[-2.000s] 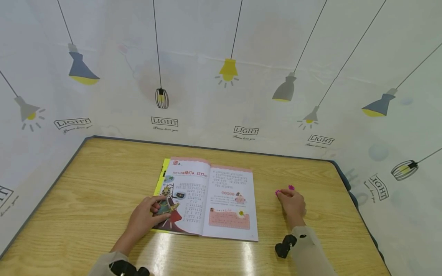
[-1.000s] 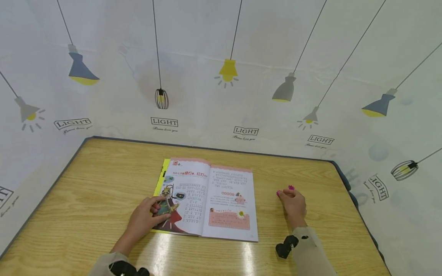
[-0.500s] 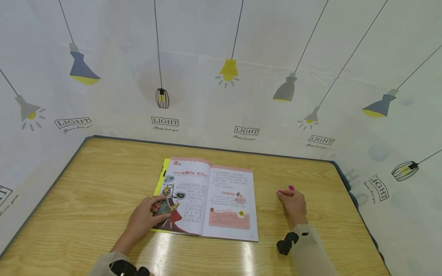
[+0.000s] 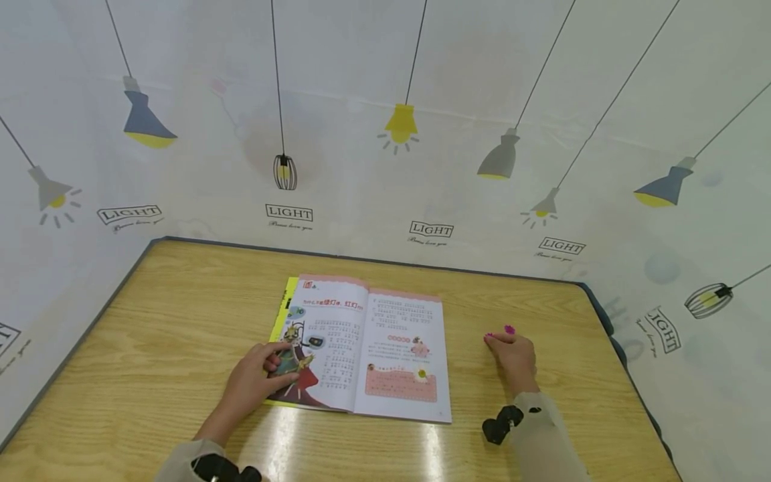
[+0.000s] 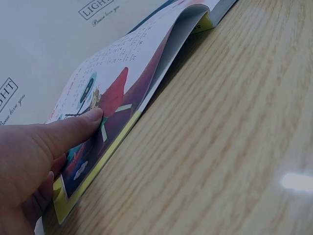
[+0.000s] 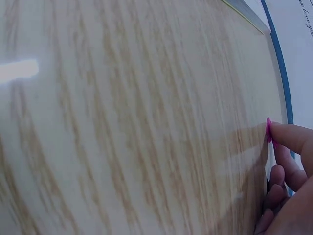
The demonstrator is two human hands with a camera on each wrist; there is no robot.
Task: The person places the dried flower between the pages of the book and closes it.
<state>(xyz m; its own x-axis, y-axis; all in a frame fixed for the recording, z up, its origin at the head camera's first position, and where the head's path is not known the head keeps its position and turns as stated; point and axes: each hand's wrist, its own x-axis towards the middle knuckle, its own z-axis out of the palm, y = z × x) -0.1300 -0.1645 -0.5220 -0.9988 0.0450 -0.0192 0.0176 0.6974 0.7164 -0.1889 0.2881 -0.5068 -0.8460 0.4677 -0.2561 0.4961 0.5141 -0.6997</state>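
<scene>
In the head view an open book (image 4: 400, 335) with printed pages and a yellow cover edge lies on the wooden table. My left hand (image 4: 255, 378) rests on its lower left page, over a colourful drawing. The left wrist view shows the thumb (image 5: 90, 120) laid straight across the page (image 5: 115, 90), the other fingers at the book's outer edge. Right of the book, my right hand (image 4: 515, 358) pinches a small magenta piece (image 6: 268, 131) with a scalloped edge between thumb and forefinger. A second magenta bit (image 4: 509, 329) shows just beyond its knuckles.
The wooden table (image 4: 168, 321) has a dark edge trim. Behind it hangs a pale wall covering (image 4: 349, 181) printed with lamps and the word LIGHT. Black wrist-worn devices (image 4: 501, 425) sit at both cuffs.
Over the two seconds the right hand shifts very slightly to the right with the magenta piece. The left hand and the book stay where they were.
</scene>
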